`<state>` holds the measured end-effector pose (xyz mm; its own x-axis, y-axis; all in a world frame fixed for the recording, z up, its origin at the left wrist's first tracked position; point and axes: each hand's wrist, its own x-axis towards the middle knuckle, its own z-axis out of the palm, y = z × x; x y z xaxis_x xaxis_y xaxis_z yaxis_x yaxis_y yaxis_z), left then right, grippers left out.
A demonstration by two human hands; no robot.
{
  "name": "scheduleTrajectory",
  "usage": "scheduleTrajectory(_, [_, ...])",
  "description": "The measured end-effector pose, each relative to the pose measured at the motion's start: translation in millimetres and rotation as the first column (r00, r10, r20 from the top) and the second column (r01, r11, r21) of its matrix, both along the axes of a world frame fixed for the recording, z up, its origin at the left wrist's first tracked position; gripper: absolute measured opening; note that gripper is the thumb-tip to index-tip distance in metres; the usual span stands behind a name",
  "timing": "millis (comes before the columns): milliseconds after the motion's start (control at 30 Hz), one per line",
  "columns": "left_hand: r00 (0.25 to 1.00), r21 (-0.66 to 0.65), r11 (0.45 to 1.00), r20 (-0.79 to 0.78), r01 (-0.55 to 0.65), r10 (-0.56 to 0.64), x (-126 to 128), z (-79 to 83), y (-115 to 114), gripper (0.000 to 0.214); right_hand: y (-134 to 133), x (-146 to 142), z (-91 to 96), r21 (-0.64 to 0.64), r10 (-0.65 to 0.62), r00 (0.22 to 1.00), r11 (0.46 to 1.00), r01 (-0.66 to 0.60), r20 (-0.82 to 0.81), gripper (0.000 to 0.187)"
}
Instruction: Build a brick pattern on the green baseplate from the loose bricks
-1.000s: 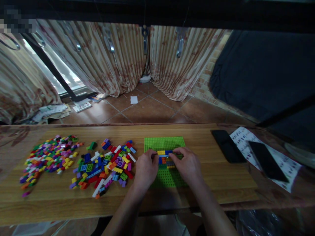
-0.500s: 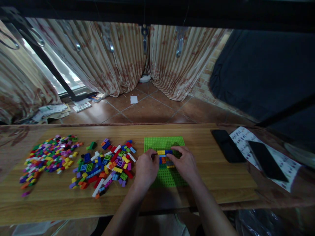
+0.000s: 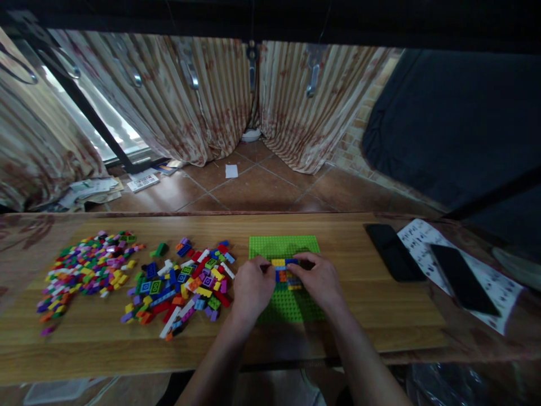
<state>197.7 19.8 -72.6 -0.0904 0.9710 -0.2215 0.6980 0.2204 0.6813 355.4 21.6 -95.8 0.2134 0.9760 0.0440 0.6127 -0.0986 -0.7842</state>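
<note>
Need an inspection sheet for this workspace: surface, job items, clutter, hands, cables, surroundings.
Surface: wood-grain tabletop.
Job items: green studded baseplate bearing built-up toy bricks; two loose piles, smaller bricks far left, larger bricks nearer the baseplate.
Clutter: black smartphone at right; second smartphone on a printed sheet.
Left hand: fingertips at the built-up bricks' left end; exact grip unclear.
Right hand: fingertips at their right end; likewise unclear.
Cables: pale cord-like strand lower left; can't confirm it's a cable.
Surroundings: striped curtains, tiled floor with papers, clear plastic lower right.

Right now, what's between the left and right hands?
Head view: bricks, yellow, blue and orange among them, on the green baseplate, between left hand and right hand.
</note>
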Motion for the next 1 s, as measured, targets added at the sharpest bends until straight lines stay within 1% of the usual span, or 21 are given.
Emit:
scheduleTrajectory(133, [1.000, -0.006, 1.000, -0.011, -0.013, 0.013, 1, 2.9, 0, 0.018, 0, 0, 0.8, -0.030, 0.003, 1.000, 1.000, -0.004, -0.012, 0.023])
scheduleTrajectory(300, [1.000, 0.002, 1.000, -0.006, 0.030, -0.030, -1, 4.2, 0, 0.019, 0, 1, -0.4, -0.027, 0.027, 0.999, 0.999, -0.028, -0.022, 0.024])
scheduleTrajectory(367, [0.999, 0.024, 0.998, 0.003, 0.052, -0.053, -3, 3.3, -1, 0.020, 0, 4, -1.2, -0.015, 0.036, 0.998, 0.999, -0.037, -0.053, 0.026])
scheduleTrajectory(467, [0.995, 0.048, 0.994, 0.016, 0.101, -0.102, -6, 1.4, -3, 0.022, 1, 12, -0.2, 0.002, 0.049, 0.987, 0.999, -0.049, -0.152, 0.031])
scheduleTrajectory(500, [0.993, 0.054, 0.992, 0.028, 0.113, -0.115, -8, 0.8, -4, 0.023, 1, 16, 1.0, 0.009, 0.038, 0.984, 0.999, -0.037, -0.172, 0.031])
scheduleTrajectory(567, [0.990, 0.075, 0.990, 0.069, 0.116, -0.121, -13, 0.1, -5, 0.024, 2, 23, 4.5, 0.027, -0.001, 0.987, 1.000, 0.005, -0.161, 0.032])
scheduleTrajectory(667, [0.984, 0.117, 0.991, 0.155, 0.067, -0.085, -20, 1.9, -5, 0.024, 2, 28, 10.4, 0.051, -0.034, 0.995, 0.998, 0.039, -0.098, 0.034])
scheduleTrajectory(733, [0.977, 0.125, 0.992, 0.208, 0.026, -0.052, -24, 5.4, -6, 0.024, 0, 27, 13.4, 0.061, 0.001, 0.997, 0.998, 0.003, -0.075, 0.034])
scheduleTrajectory(833, [0.958, 0.132, 0.991, 0.287, -0.025, -0.014, -27, 10.5, -8, 0.025, -4, 18, 16.1, 0.113, 0.130, 0.991, 0.986, -0.126, -0.031, 0.031])
scheduleTrajectory(933, [0.935, 0.175, 0.984, 0.353, -0.036, -0.028, -25, 11.3, -12, 0.025, -7, 7, 16.2, 0.158, 0.264, 0.963, 0.950, -0.269, 0.054, 0.030])
scheduleTrajectory(1000, [0.920, 0.209, 0.977, 0.389, -0.035, -0.050, -22, 10.2, -14, 0.023, -8, 1, 15.1, 0.147, 0.318, 0.941, 0.932, -0.332, 0.112, 0.031])
